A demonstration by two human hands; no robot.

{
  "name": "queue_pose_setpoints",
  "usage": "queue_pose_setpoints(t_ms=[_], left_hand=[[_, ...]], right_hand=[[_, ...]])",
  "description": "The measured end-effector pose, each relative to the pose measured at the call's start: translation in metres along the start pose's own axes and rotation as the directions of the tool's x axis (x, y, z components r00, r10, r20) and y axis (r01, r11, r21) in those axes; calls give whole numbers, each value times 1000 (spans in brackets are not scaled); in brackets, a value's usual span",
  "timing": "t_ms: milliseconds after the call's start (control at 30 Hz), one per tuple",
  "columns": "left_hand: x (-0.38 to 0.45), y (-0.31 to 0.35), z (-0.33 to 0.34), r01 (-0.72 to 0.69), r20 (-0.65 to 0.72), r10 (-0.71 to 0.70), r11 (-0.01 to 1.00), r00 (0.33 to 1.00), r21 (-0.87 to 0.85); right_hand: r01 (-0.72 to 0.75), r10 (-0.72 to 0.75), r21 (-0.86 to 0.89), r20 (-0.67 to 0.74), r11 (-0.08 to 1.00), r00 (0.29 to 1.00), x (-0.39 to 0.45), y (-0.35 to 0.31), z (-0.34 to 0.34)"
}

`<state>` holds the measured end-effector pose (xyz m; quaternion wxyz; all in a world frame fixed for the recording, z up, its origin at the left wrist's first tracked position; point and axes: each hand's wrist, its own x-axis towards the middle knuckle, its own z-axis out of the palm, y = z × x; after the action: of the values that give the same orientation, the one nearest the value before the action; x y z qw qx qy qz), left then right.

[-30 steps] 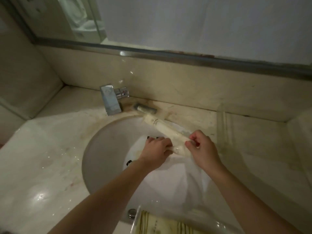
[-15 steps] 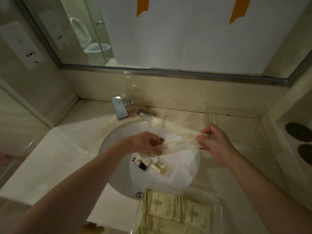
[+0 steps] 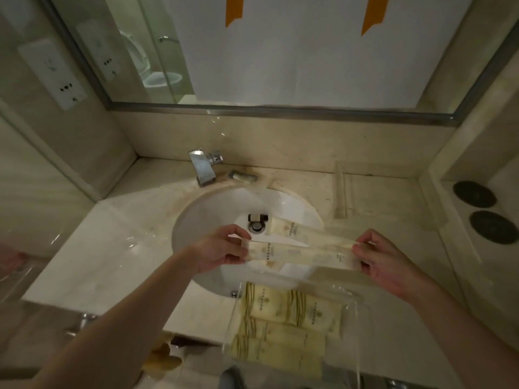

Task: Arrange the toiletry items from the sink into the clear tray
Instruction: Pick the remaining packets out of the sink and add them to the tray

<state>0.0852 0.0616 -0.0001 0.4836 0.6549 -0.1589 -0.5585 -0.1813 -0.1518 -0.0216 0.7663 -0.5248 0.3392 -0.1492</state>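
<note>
A: So, what are the hands doing over the sink (image 3: 196, 220)?

B: Both hold long cream sachets above the basin. The left hand (image 3: 222, 249) pinches the left end of the nearer sachet (image 3: 297, 255), thumb under and fingers over. The right hand (image 3: 384, 262) has its grip closed on the right ends of that sachet and of a second sachet (image 3: 306, 234) lying just behind it.

A: How does that differ from half a second ago?

B: Then the two sachets crossed at an angle, close to the left hand. Now the nearer one is stretched level between the hands, and the hands have drawn further apart. A second ago both hands were bunched together low in the bowl.

A: And what is left in the sink?

B: A small bottle (image 3: 257, 218) with a dark cap lies just behind the drain (image 3: 256, 226). I cannot tell whether anything is hidden under the sachets.

A: Where is the clear tray (image 3: 354, 318)?

B: On the surface at the near rim of the sink, below the hands. It already carries several cream packets (image 3: 289, 307) with striped ends, laid in rows. More of it shows now than before.

A: Anything else?

B: A chrome tap (image 3: 205, 167) stands behind the basin, and two dark round discs (image 3: 483, 211) sit on the ledge at the right.
</note>
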Motion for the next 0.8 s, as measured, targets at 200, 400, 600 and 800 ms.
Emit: queue_pose_setpoints(t_ms=[200, 400, 600, 800], left_hand=[[-5, -41, 17, 117, -136, -100, 986, 986, 123], [-9, -75, 28, 190, -221, -96, 870, 970, 454], [-7, -97, 39, 143, -330, 161, 668, 930, 731], [-9, -107, 49, 67, -217, 399, 357, 891, 932]], right_hand=[[-153, 155, -42, 40, 987, 987, -24, 39, -7], [-219, 239, -207, 74, 954, 968, -45, 63, -8], [-154, 212, -548, 43, 822, 976, -39, 67, -4], [-34, 43, -800, -10, 598, 999, -32, 73, 7]])
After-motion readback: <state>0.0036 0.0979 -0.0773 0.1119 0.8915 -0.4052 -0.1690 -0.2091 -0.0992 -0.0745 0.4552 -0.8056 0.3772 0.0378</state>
